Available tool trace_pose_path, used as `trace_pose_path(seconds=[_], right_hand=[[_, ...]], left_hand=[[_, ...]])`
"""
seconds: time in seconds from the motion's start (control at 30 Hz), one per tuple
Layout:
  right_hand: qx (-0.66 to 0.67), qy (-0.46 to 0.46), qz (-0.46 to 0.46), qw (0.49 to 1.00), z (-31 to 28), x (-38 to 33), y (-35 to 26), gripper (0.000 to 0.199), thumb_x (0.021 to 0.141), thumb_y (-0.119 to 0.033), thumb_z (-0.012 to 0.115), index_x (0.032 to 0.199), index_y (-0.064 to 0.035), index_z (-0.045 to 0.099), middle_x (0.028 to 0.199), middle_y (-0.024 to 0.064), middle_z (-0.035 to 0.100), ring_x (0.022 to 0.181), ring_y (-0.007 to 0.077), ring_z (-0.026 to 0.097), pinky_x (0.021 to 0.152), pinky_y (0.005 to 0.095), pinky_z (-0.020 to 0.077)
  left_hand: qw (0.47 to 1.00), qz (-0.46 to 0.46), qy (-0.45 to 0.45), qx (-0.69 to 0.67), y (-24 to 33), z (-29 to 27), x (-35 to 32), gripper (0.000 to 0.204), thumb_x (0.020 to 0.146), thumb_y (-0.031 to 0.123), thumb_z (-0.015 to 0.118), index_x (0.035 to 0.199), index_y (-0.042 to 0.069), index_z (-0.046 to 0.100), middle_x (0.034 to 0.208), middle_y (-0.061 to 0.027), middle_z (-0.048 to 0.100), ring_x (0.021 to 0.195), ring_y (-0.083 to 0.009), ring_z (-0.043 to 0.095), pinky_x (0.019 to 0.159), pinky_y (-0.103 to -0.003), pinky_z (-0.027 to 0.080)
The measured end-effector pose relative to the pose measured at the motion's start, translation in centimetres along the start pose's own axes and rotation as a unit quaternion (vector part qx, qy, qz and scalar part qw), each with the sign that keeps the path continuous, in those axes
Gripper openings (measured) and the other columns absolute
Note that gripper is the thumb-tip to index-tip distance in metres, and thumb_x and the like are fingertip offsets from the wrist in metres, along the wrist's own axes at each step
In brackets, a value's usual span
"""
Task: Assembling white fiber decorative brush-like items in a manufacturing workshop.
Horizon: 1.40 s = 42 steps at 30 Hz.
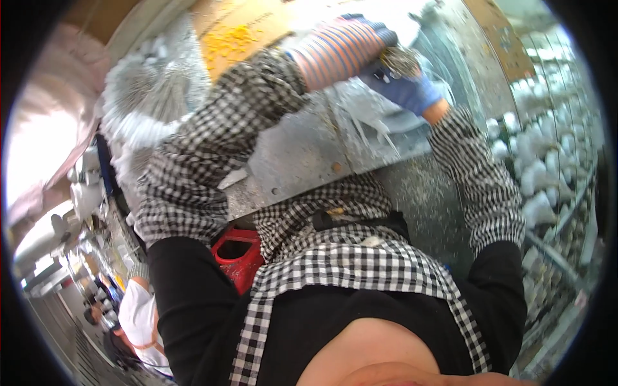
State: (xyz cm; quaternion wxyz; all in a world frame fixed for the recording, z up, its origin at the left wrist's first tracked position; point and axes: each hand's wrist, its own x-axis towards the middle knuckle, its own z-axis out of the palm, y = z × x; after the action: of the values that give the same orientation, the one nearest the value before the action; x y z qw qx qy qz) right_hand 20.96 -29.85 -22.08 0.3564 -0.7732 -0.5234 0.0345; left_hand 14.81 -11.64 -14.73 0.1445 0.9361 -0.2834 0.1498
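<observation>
My left hand (341,51), in an orange and blue striped glove, reaches across the far side of the metal worktable (293,161). Its fingers are curled at the tips, and what they hold, if anything, is hidden. Close against it is my right hand (409,93) in a blue glove, its fingers closed around a small bundle of thin, brass-coloured and silvery metal pieces (400,62). The exact kind of these pieces is too small to tell. Clear plastic sheeting (373,119) lies crumpled on the table beneath both hands.
Small yellow pieces (232,42) lie on cardboard (273,19) at the far left. Beside them is a white bundle of thin wire-like strands (154,96). A red plastic stool (241,254) stands below the table. Wire shelving with white pieces (547,174) rises at right. Another person (141,321) is at lower left.
</observation>
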Motion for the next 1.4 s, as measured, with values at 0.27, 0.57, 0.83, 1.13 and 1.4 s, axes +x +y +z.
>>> trace_pose_path(seconds=[0.27,0.57,0.83,1.13,1.4], right_hand=[[-0.031,0.142,0.071,0.987,-13.1,1.4,-13.2,0.017,0.088,-0.005,0.072,0.104,-0.0073,0.074,0.09,0.0029,0.074,0.081,0.013,0.067,0.077,0.0267,0.0514],[-0.044,-0.005,-0.18,0.983,-11.6,12.6,-23.1,0.011,0.087,-0.007,0.073,0.096,-0.0029,0.07,0.085,0.0106,0.07,0.078,0.0232,0.07,0.075,0.0329,0.0548],[-0.196,0.192,-0.432,0.859,-1.1,34.7,-25.0,0.038,0.079,-0.032,0.07,0.111,-0.0117,0.067,0.101,0.0131,0.069,0.104,0.033,0.063,0.094,0.0435,0.0485],[-0.14,0.118,-0.282,0.942,6.6,42.5,-29.2,0.028,0.096,-0.036,0.063,0.108,-0.0135,0.075,0.095,0.0086,0.076,0.088,0.0296,0.072,0.08,0.0416,0.0558],[-0.076,0.129,-0.367,0.918,4.8,40.1,-29.9,0.023,0.097,-0.03,0.065,0.104,-0.0101,0.074,0.095,0.0095,0.075,0.086,0.0295,0.072,0.078,0.0384,0.0568]], left_hand=[[0.691,-0.413,0.296,-0.515,5.5,-4.2,-10.1,0.044,0.097,0.039,0.066,0.115,0.0,0.056,0.095,-0.0129,0.069,0.09,-0.0294,0.068,0.081,-0.042,0.055],[0.222,-0.45,0.371,-0.782,11.4,-4.5,-17.7,0.036,0.102,0.038,0.058,0.114,0.004,0.058,0.107,-0.0147,0.073,0.1,-0.0249,0.07,0.095,-0.04,0.055],[0.64,-0.408,0.483,-0.437,0.1,-24.0,-23.2,0.027,0.099,0.021,0.066,0.116,0.003,0.056,0.092,-0.0099,0.071,0.082,-0.02,0.072,0.081,-0.033,0.06],[0.681,-0.484,0.484,-0.261,-10.3,-31.5,-31.7,0.014,0.096,0.016,0.071,0.103,0.005,0.067,0.078,-0.0052,0.068,0.071,-0.0156,0.068,0.068,-0.029,0.058],[0.687,-0.442,0.476,-0.326,-11.3,-32.2,-32.5,0.014,0.094,0.014,0.074,0.1,0.003,0.067,0.075,-0.0041,0.066,0.066,-0.0145,0.064,0.065,-0.029,0.055]])
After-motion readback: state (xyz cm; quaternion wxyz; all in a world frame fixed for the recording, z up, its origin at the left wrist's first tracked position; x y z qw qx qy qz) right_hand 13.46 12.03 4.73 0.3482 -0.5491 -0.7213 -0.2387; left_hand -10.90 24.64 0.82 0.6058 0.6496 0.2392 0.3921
